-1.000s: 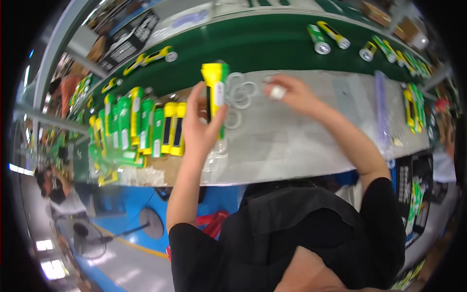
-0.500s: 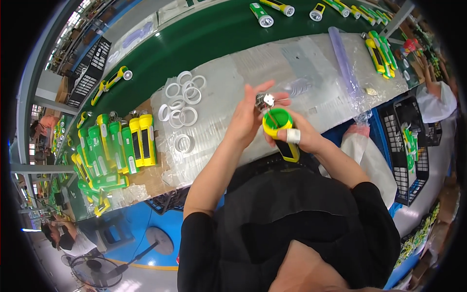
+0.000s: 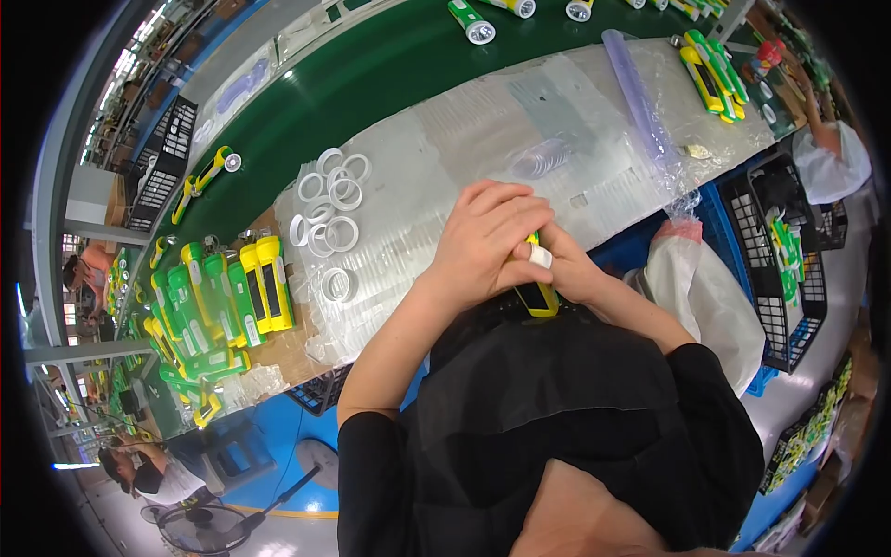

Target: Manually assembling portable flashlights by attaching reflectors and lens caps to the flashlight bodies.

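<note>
A yellow-green flashlight (image 3: 537, 300) with a dark panel is upright between my hands, close to my apron. My right hand (image 3: 577, 271), with a white wrap on one finger, is closed round its body. Over its head end my left hand (image 3: 484, 243) is folded, fingers bent across the top and thumb against the side. The flashlight's mouth and the small silvery lamp part seen earlier are hidden beneath that hand. Left of my hands, several white rings (image 3: 343, 234) lie on the plastic-covered bench (image 3: 418, 167).
Flashlight bodies (image 3: 209, 302) are piled at the left. Thin clear discs (image 3: 541, 158) and a rolled clear sheet (image 3: 639, 97) lie beyond my hands. Finished-looking flashlights (image 3: 480, 32) rest on the green surface (image 3: 371, 97). A black crate (image 3: 775, 306) and white sack (image 3: 710, 292) are at right.
My left hand has come down over the flashlight's open mouth, and the silvery lamp part is out of sight. The flashlight remains in my right hand. The view has shifted slightly.
</note>
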Tool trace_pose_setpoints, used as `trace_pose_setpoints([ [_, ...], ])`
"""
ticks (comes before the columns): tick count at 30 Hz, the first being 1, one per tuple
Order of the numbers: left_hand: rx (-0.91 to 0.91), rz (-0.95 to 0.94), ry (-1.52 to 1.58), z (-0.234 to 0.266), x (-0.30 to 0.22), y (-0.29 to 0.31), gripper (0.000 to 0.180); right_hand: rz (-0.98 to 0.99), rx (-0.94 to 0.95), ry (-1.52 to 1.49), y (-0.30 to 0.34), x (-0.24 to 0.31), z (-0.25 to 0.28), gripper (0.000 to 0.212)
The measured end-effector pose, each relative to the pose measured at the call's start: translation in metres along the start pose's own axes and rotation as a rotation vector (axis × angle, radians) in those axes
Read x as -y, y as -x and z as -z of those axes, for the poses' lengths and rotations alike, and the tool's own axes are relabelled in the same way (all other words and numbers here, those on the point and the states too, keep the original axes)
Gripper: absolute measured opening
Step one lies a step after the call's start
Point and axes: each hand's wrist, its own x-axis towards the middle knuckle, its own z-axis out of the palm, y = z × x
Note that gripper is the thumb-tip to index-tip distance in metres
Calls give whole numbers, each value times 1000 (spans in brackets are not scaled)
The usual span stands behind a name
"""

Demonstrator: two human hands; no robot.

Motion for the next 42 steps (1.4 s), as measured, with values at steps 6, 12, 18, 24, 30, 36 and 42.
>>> trace_pose_setpoints([
  [6,37,-67,69,-15,12,-11,65,-129,-50,-121,4,2,15,45],
  [12,-103,432,263,-54,64,-6,49,-94,-186,-266,0,16,30,45],
  [18,37,356,-65,-70,96,3,55,-60,-160,-209,4,19,36,49],
  [24,-93,438,189,-39,63,0,51,-86,-124,-162,2,23,33,56],
  [30,-84,265,146,1,-5,12,37,-75,16,-109,-6,20,14,57],
  [36,-182,180,111,6,-8,35,36,-175,111,-84,-12,18,-9,41],
  [42,-333,201,209,9,-4,54,30,-145,152,47,-19,2,-27,52],
])
